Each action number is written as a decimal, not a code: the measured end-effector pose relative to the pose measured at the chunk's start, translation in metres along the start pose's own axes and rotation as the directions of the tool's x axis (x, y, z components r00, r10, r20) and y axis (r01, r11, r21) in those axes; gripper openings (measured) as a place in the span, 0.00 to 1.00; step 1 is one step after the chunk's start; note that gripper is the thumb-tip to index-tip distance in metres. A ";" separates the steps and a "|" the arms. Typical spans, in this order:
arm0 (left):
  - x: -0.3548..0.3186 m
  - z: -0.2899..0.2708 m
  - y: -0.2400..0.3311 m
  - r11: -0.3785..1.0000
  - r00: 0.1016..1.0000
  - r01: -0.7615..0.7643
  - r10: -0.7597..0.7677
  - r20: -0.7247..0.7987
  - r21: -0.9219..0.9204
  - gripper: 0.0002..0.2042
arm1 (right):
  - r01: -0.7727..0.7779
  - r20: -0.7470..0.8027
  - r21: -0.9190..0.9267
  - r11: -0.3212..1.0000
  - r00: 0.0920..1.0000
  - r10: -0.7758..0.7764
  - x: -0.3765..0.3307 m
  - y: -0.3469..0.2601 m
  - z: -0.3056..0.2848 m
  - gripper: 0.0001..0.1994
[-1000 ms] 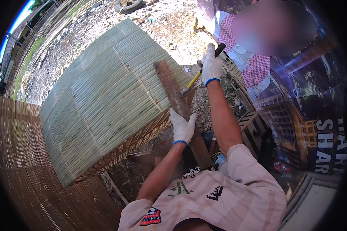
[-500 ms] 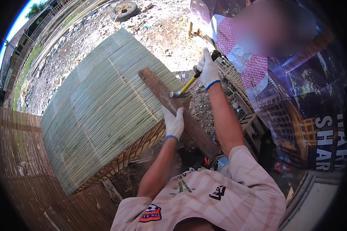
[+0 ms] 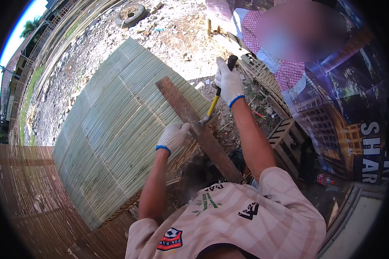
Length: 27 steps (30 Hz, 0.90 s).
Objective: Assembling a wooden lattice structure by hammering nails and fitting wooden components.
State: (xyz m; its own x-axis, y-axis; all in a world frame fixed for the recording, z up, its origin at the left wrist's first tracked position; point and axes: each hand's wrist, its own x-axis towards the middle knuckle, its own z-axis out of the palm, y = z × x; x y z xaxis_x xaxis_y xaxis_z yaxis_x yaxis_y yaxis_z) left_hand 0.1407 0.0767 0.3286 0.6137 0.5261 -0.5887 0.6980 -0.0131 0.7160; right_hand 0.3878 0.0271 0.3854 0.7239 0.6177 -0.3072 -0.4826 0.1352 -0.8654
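My right hand, in a white knit glove with a blue cuff, is closed around the black grip of a claw hammer. The hammer has a yellow shaft, and its metal head rests at or just over a long brown wooden plank. That plank lies slanting across a green slatted bamboo panel and runs down toward my body. My left hand, gloved alike, is at the plank's left edge close to the hammer head. Its fingers are bent together; whatever they hold is too small or hidden.
A brown slatted screen stands at left. Beyond the panel lie stony ground and an old tyre. At right are a wooden crate, a printed banner and a plastic bottle. Another person's blurred head is at top right.
My left hand has left its grip on the plank's lower side and shifted left and up along its edge. The hammer has moved lower, with my right hand still around it.
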 end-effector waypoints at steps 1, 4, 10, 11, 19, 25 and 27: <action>-0.003 -0.009 0.018 0.998 0.998 0.041 -0.042 -0.047 -0.038 0.23 | 0.025 -0.026 0.007 1.000 0.999 -0.025 -0.001 0.001 -0.004 0.21; 0.003 -0.024 0.062 0.965 0.953 0.030 0.051 -0.297 0.261 0.21 | 0.083 -0.117 0.031 0.996 0.990 -0.079 -0.006 0.002 -0.007 0.21; 0.110 -0.042 0.051 0.480 0.581 -0.484 0.801 -0.141 0.732 0.24 | 0.153 -0.285 0.028 0.988 0.948 -0.139 -0.016 0.009 0.008 0.22; 0.123 -0.041 0.054 0.435 0.589 -0.586 0.808 -0.009 0.684 0.26 | 0.164 -0.321 0.052 0.985 0.937 -0.139 -0.019 0.006 0.009 0.22; 0.138 -0.032 0.070 0.385 0.776 -0.488 0.602 0.188 0.783 0.29 | 0.226 -0.647 -0.054 0.973 0.734 -0.206 -0.024 0.004 0.016 0.23; 0.144 -0.034 0.064 0.432 0.736 -0.474 0.673 0.075 0.767 0.25 | 0.243 -0.653 -0.065 0.968 0.723 -0.225 -0.029 0.004 0.023 0.22; 0.144 -0.033 0.058 0.457 0.727 -0.477 0.685 0.045 0.751 0.24 | 0.241 -0.654 -0.037 0.970 0.728 -0.206 -0.030 0.006 0.022 0.23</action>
State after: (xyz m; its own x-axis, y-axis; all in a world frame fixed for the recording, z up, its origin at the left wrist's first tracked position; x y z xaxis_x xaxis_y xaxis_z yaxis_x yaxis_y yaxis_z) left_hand 0.2578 0.1799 0.2979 0.9409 0.3354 0.0459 0.3033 -0.8954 0.3261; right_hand 0.3523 0.0260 0.3980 0.9489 -0.0845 -0.3040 -0.2750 0.2512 -0.9281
